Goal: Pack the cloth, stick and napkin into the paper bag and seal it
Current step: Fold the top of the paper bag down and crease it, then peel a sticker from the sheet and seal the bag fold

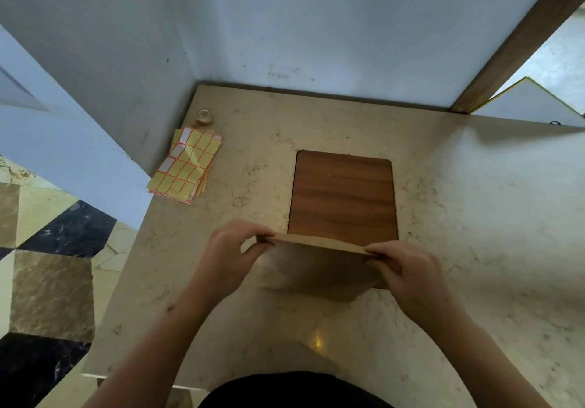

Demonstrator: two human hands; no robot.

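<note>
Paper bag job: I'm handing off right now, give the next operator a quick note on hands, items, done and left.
Left hand pinches the bag's top edge at its left end; right hand pinches the right end.
Bag is held over the table, near the wooden inset.
Cloth, stick and napkin are not visible; whether they are inside cannot be told.
Sticker sheets and a tape roll lie far left on the table.
Left: close the top and seal it.

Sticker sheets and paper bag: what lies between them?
Head view: only bare marble tabletop between the sticker sheets and the paper bag.
</note>
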